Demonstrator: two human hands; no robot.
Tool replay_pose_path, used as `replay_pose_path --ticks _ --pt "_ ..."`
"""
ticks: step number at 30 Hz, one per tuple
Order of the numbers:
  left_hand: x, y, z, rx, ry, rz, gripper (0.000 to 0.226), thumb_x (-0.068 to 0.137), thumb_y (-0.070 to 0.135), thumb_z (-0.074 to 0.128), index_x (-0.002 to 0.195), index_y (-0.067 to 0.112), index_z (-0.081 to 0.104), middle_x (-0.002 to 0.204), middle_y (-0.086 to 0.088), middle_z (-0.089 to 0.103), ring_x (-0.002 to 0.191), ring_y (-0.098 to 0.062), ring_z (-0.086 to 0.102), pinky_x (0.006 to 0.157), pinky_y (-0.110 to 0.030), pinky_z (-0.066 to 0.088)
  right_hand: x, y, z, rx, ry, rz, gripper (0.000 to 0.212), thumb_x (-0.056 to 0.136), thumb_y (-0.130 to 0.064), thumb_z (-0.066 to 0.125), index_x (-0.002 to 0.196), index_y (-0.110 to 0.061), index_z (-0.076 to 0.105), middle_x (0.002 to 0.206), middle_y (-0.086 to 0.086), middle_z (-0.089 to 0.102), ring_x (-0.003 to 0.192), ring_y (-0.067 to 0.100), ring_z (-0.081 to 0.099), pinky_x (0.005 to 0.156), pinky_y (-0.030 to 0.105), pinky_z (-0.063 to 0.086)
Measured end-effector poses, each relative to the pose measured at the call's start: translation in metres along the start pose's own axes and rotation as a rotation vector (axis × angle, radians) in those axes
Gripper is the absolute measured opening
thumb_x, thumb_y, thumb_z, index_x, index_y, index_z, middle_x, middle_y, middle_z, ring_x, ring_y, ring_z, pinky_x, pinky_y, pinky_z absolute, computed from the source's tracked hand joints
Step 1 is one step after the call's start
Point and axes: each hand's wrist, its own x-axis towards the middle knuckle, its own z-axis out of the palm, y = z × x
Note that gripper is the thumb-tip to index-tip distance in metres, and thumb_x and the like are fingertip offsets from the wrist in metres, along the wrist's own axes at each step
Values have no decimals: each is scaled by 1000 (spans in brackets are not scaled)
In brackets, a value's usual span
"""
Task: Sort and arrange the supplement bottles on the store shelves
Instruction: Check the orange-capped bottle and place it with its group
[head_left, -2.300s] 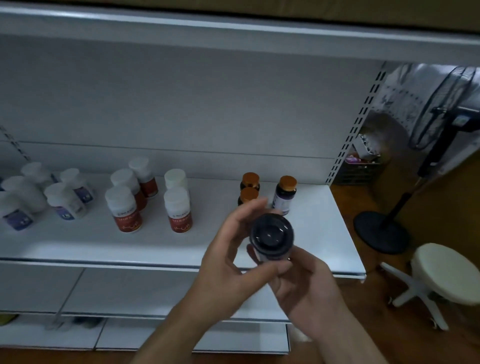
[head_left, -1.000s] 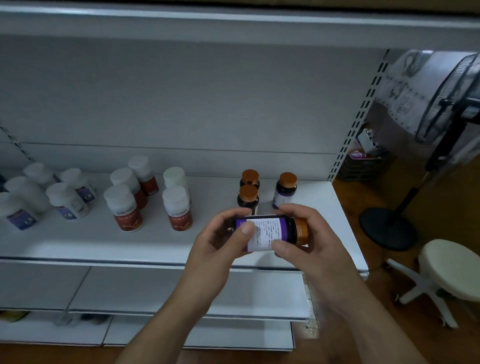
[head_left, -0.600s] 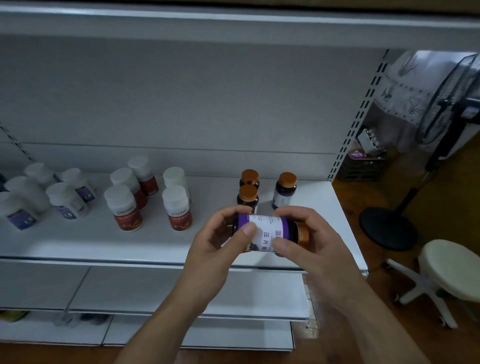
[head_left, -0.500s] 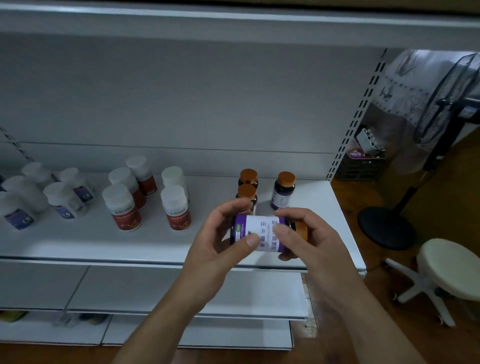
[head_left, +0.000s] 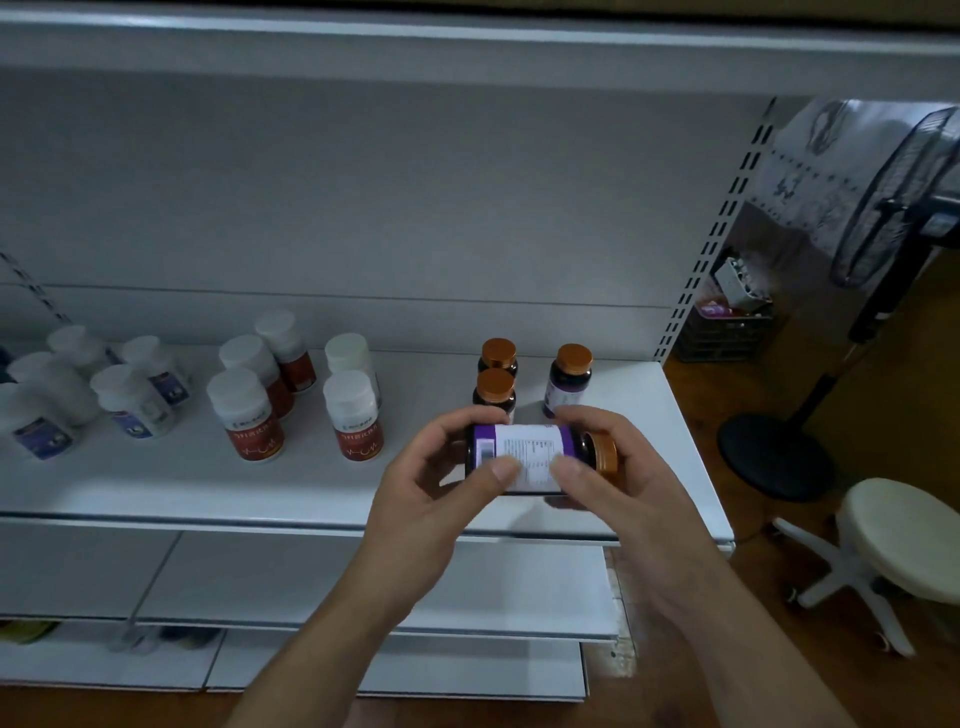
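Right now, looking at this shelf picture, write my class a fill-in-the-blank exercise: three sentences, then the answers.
1. The left hand and the right hand hold the dark bottle on its ____.
2. Its orange cap points toward the person's ____.
3. ____ orange-capped bottles stand upright on the shelf.
Answers: side; right; three.

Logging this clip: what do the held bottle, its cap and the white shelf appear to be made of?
The held bottle has a dark glossy body, plastic or glass, I cannot tell which; its white-and-purple printed label looks like paper. The cap is copper-orange with a ridged side and metallic sheen, so metal or metallised plastic. The shelf is smooth white with a thin front lip, probably painted sheet metal.
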Motion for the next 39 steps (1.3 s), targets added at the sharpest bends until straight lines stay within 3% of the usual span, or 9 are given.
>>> replay_pose_path --ticks 3,7,11,19,24,30,33,36,39 --pt "2 -1 0 31 28 -35 38 79 44 75 112 27 67 106 5 71 110 -21 63 75 -20 54 -1 0 0 -39 9 -46 37 76 -31 70 112 -32 59 100 -27 64 104 -1 61 73 17 55" --pt "0 -3 -2 45 -65 46 42 78 26 73 118 27 62 119 5 66 115 -16 61 84 -22 53 0 0 2 0 76 0 27 76 -40 60 102 -33 63 92 -25 68 97 -3 63 65 15 55" --pt "1 -3 0 6 11 41 23 83 28 73 105 22 71 109 0 71 107 -20 65 77 -22 55 -1 -4 0 5 0 -9 39 74 -36 63 112 -36 57 100 -28 62 103 -4 60 72 15 54" --pt "1 -6 1 190 -32 -5 45 72 42 79 114 43 62 112 15 66 107 -11 64 80 -24 57 3 0 1 2 88 19 35 73 -42 63 108 -37 60 93 -21 67 97 -3 64 66 17 56" --pt "3 -8 4 78 45 -73 40 69 52 65 100 27 69 93 7 73 89 -16 70 74 -27 57 3 -1 0 2 35 0 47 75 -34 68 120 -36 55 103 -21 64 102 5 65 72 20 57" --pt "3 -9 0 410 -42 46 49 73 61 70 116 42 57 107 22 60 100 -1 60 76 -16 53 10 1 4 -133 129 1 46 65 -58 64 109 -44 57 94 -19 65 94 8 67 69 22 59" --pt "4 -11 4 625 -82 141 56 71 59 70 120 47 47 112 25 54 105 4 55 75 -10 51 15 -1 8 -229 147 -9 50 58 -72 58 103 -51 54 95 -35 60 98 -5 61 77 25 58" --pt "4 -14 6 503 -19 89 51 75 53 70 120 37 54 106 19 61 100 -3 61 73 -15 53 19 -3 13 -283 138 -4 38 63 -70 55 98 -54 52 93 -44 56 98 -17 55 78 24 56" --pt "6 -20 4 185 13 -98 39 81 47 71 114 29 62 98 11 70 93 -14 68 76 -25 56 27 3 11 -268 165 24 36 71 -71 50 102 -52 53 95 -40 60 96 -10 60 83 31 58"
